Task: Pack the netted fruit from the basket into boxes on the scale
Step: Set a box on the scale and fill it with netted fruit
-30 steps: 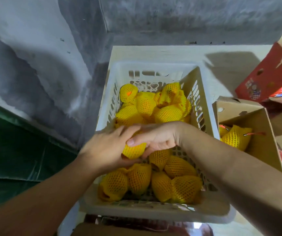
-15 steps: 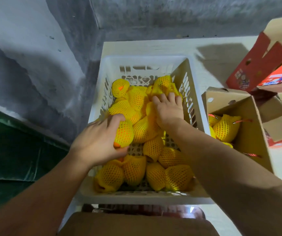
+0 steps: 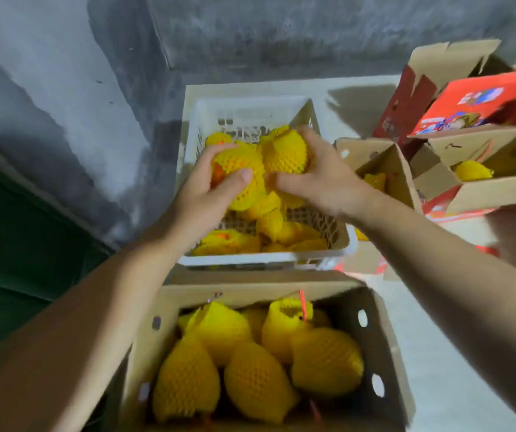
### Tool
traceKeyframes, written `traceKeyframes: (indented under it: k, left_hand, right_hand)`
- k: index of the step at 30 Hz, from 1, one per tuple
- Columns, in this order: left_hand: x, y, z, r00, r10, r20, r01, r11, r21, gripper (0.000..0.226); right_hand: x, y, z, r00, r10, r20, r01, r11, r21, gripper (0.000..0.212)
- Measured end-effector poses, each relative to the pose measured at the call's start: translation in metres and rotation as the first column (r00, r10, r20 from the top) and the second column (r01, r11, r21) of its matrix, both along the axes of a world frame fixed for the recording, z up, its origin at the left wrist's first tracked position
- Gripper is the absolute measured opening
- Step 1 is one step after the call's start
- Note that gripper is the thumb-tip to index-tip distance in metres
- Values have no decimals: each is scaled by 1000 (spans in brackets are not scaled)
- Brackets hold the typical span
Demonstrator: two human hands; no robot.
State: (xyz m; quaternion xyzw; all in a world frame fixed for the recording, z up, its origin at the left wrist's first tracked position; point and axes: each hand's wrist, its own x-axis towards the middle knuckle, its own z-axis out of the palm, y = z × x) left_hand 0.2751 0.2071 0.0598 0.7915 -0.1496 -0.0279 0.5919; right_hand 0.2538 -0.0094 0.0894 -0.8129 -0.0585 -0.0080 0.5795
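a: quick one. both hands are over the white basket (image 3: 252,258). left hand (image 3: 210,185) is curled round a netted fruit (image 3: 244,169), thumb on the near side, fingers over the far side. right hand (image 3: 319,179) grips a second netted fruit (image 3: 286,151), fingers wrapped over its top.

b: why two at once?

a: my guess, fewer trips. one per hand, both fruits raised above the pile left in the basket.

b: where do they sit in the grip?

a: each fruit is on the far side of its palm, bulging out past the fingers. the two fruits touch each other in the middle, above the basket.

b: target?

a: the open box (image 3: 384,347) just this side of the basket, already holding a layer of yellow netted fruit. likely parked there so it's a short pull back from the basket. the scale under it can't be made out.

b: anything else?

a: two more boxes (image 3: 475,188) right of the basket, some fruit inside. frame is blurry, fingertip detail is soft.
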Motion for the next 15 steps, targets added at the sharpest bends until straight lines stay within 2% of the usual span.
traceKeyframes:
  k: [2,4,7,11,13,15]
  left_hand:
    - [-40,7,27,994,50,99,-46,998,-45,33]
    - [-83,21,46,991,44,129,-31,994,-107,31]
    - [-151,49,55,999,10,33,-7,994,-112,33]
    - [-213,69,44,969,67,-236,-109,979,-170,60]
    - [-228,77,42,964,106,-245,-139,982,-124,71]
    - [-237,85,44,975,147,-168,-157,986,-50,68]
  right_hand:
    - [-38,17,19,998,-23,50,17,993,113,46]
    - [-82,37,31,996,-57,74,40,976,216,45]
    - [-157,63,33,979,-189,81,161,950,268,48]
    - [-240,96,19,908,-419,-10,394,845,362,49]
    - [-270,108,18,880,-471,-66,462,812,356,51]
    - [-294,117,20,875,-478,-79,475,813,337,48]
